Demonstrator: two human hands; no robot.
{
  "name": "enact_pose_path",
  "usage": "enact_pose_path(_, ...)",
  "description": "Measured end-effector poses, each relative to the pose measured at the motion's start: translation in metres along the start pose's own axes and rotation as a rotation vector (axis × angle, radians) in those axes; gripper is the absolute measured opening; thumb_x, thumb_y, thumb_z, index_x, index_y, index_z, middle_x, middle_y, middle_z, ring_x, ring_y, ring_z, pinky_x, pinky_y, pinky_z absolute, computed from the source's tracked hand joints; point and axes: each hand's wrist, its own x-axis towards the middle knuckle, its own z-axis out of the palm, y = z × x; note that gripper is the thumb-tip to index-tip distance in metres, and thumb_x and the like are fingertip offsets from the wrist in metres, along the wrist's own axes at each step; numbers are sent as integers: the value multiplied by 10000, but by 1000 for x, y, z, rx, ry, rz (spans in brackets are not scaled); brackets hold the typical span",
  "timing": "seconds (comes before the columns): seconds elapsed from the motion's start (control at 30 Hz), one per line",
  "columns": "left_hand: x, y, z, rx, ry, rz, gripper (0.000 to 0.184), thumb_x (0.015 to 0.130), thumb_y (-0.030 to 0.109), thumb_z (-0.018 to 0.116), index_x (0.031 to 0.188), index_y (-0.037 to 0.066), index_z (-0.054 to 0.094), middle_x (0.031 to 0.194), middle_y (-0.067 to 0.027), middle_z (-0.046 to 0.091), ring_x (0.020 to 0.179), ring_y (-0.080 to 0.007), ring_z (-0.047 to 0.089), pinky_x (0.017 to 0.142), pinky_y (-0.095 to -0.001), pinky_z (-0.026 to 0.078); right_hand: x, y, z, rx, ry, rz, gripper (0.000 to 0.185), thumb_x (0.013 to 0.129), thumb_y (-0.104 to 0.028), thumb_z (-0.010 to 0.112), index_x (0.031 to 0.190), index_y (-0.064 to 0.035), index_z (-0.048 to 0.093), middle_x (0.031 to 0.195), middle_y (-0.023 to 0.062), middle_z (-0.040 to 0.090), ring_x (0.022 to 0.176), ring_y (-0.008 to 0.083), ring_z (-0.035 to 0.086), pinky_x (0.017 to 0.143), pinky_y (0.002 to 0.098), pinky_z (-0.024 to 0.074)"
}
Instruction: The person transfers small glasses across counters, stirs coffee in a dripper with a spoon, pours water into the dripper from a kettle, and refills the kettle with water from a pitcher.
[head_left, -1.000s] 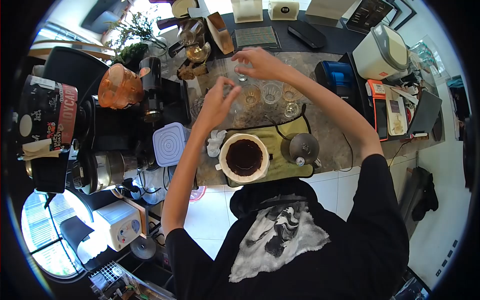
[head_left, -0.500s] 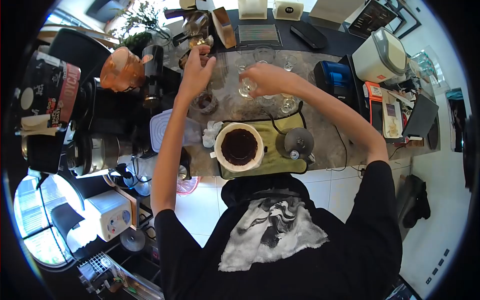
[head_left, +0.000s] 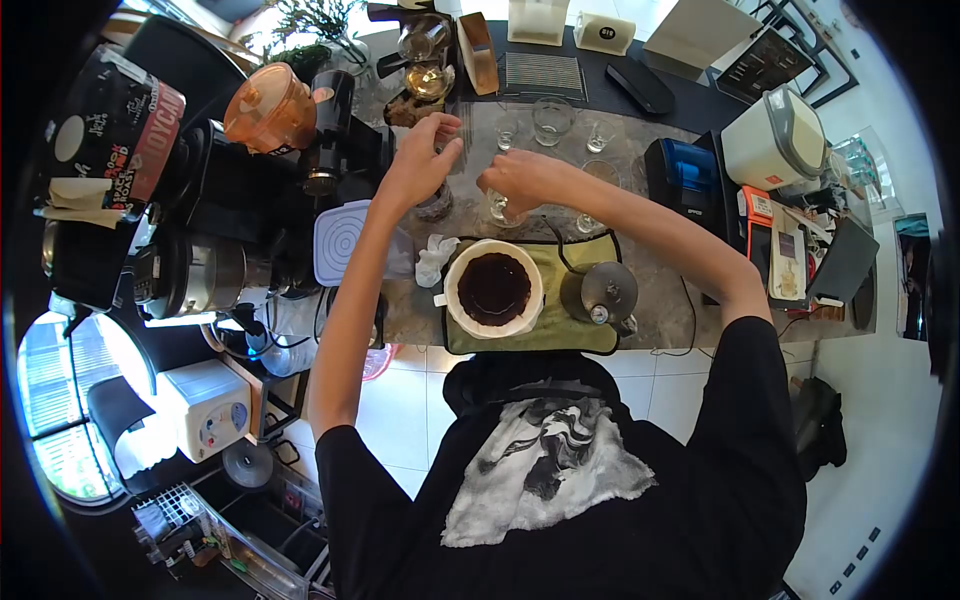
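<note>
My left hand hovers over the counter's far side with fingers extended and thumb apart, holding nothing. Just below it is a clear glass, partly covered by the wrist. The fingers of my right hand are closed around a small clear glass. Several clear glasses stand beyond that hand, including a wider glass and a small stemmed one. Nearer my body, a white dripper holds a paper filter with dark coffee grounds.
A grey kettle stands on the green cloth, right of the dripper. Crumpled white paper and a lidded plastic box lie left. A glass server stands at the back. A cord crosses the counter's right side.
The view has shifted, moving the counter items rightward. My left hand has drawn back from the glass server toward my body. My right hand, with the small glass, has come slightly closer.
</note>
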Motion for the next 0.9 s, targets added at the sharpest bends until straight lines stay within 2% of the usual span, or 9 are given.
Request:
enact_pose_path(0.17, 1, 4, 3, -4, -20, -14, 277, 871, 120, 599, 1110, -16, 571, 1040, -155, 625, 966, -262, 617, 828, -361, 492, -2, 3, -1, 12, 14, 25, 475, 652, -169, 785, 1091, -42, 656, 904, 169, 690, 902, 348, 669, 811, 417, 537)
enact_pose_path(0.27, 4, 3, 5, 4, -29, -2, 275, 871, 115, 598, 1111, -18, 572, 1030, -159, 627, 964, -258, 617, 819, -358, 495, -1, 12, 4, 43, 138, 19, 393, 628, -166, 764, 996, -54, 686, 867, 175, 689, 829, 351, 682, 722, 427, 558)
enact_pose_path(0.33, 7, 1, 7, 30, -58, -1, 286, 893, 142, 605, 1149, 17, 580, 1061, -99, 646, 989, -188, 617, 793, -312, 485, -3, 18, 2, 55, 144, 49, 415, 639, -172, 766, 1031, -64, 681, 885, 172, 690, 846, 351, 681, 735, 425, 557)
enact_pose_path(0.47, 10, -2, 16, 66, -98, 19, 333, 881, 156, 619, 1180, 23, 559, 1073, -138, 649, 1021, -252, 624, 855, -348, 486, -5, 39, 5, 14, 103, 104, 442, 644, -168, 770, 1065, -75, 674, 899, 174, 689, 873, 350, 678, 764, 431, 552)
enact_pose_path(0.57, 6, -6, 34, 196, -252, -7, 483, 839, 178, 672, 1265, 21, 506, 1178, -199, 606, 1132, -328, 573, 965, -389, 449, -13, 55, 20, 82, 154, 108, 459, 639, -167, 781, 1075, -74, 670, 902, 177, 688, 901, 351, 673, 791, 437, 546)
enact_pose_path(0.63, 4, -9, 49, 325, -356, 109, 713, 760, 210, 751, 1358, 18, 414, 1298, -233, 522, 1233, -362, 490, 1045, -417, 396, -18, 55, 21, 136, 156, 122, 472, 642, -162, 785, 1091, -74, 666, 894, 184, 685, 916, 358, 668, 808, 439, 541)
enact_pose_path(0.67, 4, -10, 55, 326, -358, 108, 713, 760, 210, 751, 1358, 18, 414, 1298, -233, 522, 1233, -362, 490, 1045, -417, 396, -19, 54, 22, 137, 156, 122, 472, 642, -162, 785, 1091, -74, 666, 894, 184, 685, 916, 358, 668, 808, 439, 541)
enact_pose_path(0.73, 8, -11, 64, 404, -491, 50, 898, 678, 250, 815, 1408, 18, 347, 1359, -221, 467, 1273, -355, 446, 1067, -417, 379, -25, 52, 18, 199, 165, 132, 525, 661, -175, 795, 1144, -71, 618, 914, 184, 671, 975, 373, 630, 848, 453, 506)
enact_pose_path(0.9, 14, -22, 78, 456, -506, 100, 984, 616, 259, 847, 1419, 30, 326, 1335, -187, 495, 1234, -365, 478, 1026, -427, 419, -42, 46, -1, 233, 206, 179, 514, 677, -162, 786, 1151, -61, 616, 908, 183, 668, 1016, 371, 606, 875, 452, 485)
